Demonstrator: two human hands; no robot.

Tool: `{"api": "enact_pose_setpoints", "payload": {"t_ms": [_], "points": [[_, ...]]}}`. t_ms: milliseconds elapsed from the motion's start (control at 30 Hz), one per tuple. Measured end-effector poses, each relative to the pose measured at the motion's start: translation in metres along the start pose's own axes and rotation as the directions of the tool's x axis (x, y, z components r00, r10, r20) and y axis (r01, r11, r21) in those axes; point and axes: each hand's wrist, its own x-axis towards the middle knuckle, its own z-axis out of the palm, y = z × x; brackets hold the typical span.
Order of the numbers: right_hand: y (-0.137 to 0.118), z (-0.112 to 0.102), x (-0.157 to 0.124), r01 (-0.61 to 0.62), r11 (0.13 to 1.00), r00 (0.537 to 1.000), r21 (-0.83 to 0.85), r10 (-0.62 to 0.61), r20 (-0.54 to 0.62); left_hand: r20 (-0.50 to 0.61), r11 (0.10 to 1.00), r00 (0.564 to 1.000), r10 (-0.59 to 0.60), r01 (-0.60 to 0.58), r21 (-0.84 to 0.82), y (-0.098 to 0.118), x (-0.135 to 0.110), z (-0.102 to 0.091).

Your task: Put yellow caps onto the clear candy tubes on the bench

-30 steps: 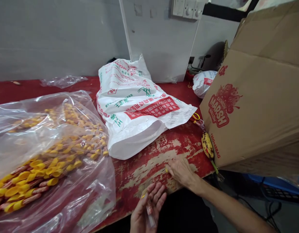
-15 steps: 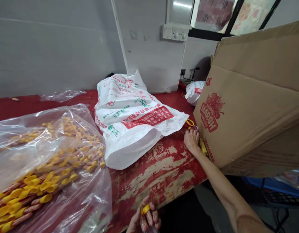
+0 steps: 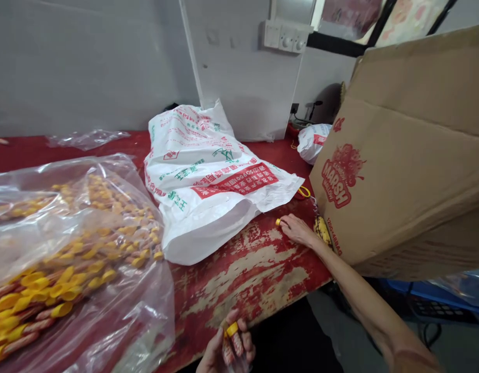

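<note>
My left hand is at the bottom middle, by the table's front edge, its fingers curled around a few thin, clear-wrapped red-and-white sticks with yellow ends. My right hand is stretched over the worn red tabletop, its fingertips pinching a small yellow piece. Just right of it, against the cardboard box, lies a yellow thing with dark spots. A yellow loop lies beyond the hand. Many similar yellow-ended sticks fill a clear plastic bag on the left.
A white printed sack lies mid-table with its mouth toward me. The large cardboard box rises at the right. Behind are a smaller white bag, a grey wall and a switch panel. A blue crate sits below right.
My right hand has moved left and slightly toward me, away from the box, and a small yellow piece now shows at its fingertips. My left hand keeps its hold. The view has shifted slightly.
</note>
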Motion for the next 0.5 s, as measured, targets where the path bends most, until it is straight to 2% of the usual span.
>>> {"api": "enact_pose_setpoints", "payload": {"t_ms": [100,233,333,500], "points": [[-0.026,-0.002,-0.031,0.176,0.983,0.974,0.045,-0.181,0.137,-0.014,1.000,1.000,0.019,-0.019,-0.015,-0.001,-0.003,0.000],[-0.054,0.000,-0.061,0.226,0.964,0.955,-0.140,-0.191,0.228,0.016,1.000,1.000,0.001,-0.001,-0.012,-0.001,-0.005,-0.003],[-0.071,0.006,-0.068,0.244,0.947,0.954,-0.207,-0.196,0.228,0.000,1.000,1.000,0.000,0.000,0.018,-0.001,-0.005,-0.007],[-0.087,0.012,-0.059,0.260,0.933,0.950,-0.250,-0.200,0.242,-0.040,0.999,0.999,0.017,-0.015,0.052,0.002,-0.004,-0.007]]}}
